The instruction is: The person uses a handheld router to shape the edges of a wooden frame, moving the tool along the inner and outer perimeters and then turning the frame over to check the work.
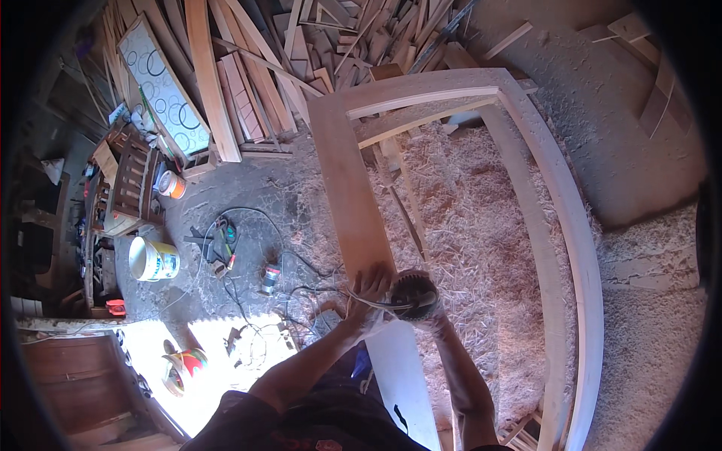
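Note:
A large wooden frame (573, 293) rests over a bed of shavings, its wide left board (346, 195) running toward me. On that board sits a dark round power tool (414, 295) with a toothed rim and a cord across its near side. My left hand (367, 292) lies on the board just left of the tool, fingers apart and pointing away from me. My right hand (432, 319) is closed on the tool's near right side; its fingertips are partly hidden.
Stacked offcuts (338, 37) and a patterned panel (162, 90) stand at the back. Left on the floor are a white bucket (150, 259), a smaller tub (171, 184), tools (224, 248) and loose cables (256, 210). Wood shavings (459, 195) fill the frame's inside.

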`<state>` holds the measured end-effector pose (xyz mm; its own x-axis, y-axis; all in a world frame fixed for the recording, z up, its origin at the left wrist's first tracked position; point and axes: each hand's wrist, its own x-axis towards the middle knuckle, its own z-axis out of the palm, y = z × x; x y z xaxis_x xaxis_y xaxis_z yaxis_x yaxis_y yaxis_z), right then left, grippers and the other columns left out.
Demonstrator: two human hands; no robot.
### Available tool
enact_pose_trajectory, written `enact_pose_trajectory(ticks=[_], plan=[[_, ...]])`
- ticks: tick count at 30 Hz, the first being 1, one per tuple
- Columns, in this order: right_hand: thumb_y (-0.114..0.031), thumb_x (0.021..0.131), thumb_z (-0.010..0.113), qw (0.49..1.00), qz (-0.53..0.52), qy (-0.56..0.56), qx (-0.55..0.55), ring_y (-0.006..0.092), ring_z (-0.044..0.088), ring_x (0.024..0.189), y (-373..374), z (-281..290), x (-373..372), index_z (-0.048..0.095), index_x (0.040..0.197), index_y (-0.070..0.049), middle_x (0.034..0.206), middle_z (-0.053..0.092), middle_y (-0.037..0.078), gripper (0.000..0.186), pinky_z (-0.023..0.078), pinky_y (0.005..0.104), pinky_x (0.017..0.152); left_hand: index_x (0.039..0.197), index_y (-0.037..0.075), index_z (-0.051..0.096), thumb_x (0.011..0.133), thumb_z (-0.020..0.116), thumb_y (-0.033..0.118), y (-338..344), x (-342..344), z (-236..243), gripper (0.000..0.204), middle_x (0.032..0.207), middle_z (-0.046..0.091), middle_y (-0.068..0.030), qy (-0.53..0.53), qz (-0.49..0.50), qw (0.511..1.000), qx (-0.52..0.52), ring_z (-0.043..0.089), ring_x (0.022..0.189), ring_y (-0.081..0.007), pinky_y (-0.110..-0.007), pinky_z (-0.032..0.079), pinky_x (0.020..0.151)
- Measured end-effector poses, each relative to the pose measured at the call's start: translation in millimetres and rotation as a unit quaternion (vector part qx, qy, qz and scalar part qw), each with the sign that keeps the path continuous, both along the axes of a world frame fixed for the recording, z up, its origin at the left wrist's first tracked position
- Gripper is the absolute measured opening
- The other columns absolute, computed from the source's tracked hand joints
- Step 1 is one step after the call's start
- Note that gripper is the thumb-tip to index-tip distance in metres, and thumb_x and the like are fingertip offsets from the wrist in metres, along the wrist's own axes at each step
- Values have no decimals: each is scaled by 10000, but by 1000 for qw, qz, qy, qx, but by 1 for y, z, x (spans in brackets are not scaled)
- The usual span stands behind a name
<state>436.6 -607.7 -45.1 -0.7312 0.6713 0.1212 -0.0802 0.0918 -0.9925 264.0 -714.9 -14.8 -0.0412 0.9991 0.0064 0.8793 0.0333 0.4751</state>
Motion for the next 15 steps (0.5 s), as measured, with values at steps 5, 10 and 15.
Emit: enact_pose_trajectory(ticks=[5,10,15], plan=[[-186,813,854,995,55,-86,20,216,640,1187,29,-5,-26,558,1362,-130,1309,661,66,626,481,418,1128,1530,19,426,652,887,365,20,-19,-24,1050,1622,369,-259,66,-2,997,29,312,1554,-411,-652,161,1257],[-308,877,797,989,84,-98,76,237,573,1300,78,12,-89,559,1415,-145,1409,605,68,611,409,451,1191,1608,47,290,684,882,397,68,-79,-87,1151,1660,313,-256,-60,21,998,2,264,1581,-391,-653,150,1260],[-229,846,835,994,33,-14,101,209,578,1291,131,14,-152,508,1427,-95,1411,590,93,681,480,390,1122,1598,209,352,979,543,666,127,-136,-112,793,1662,370,-85,-297,44,951,75,414,1483,-262,-549,288,1265]])
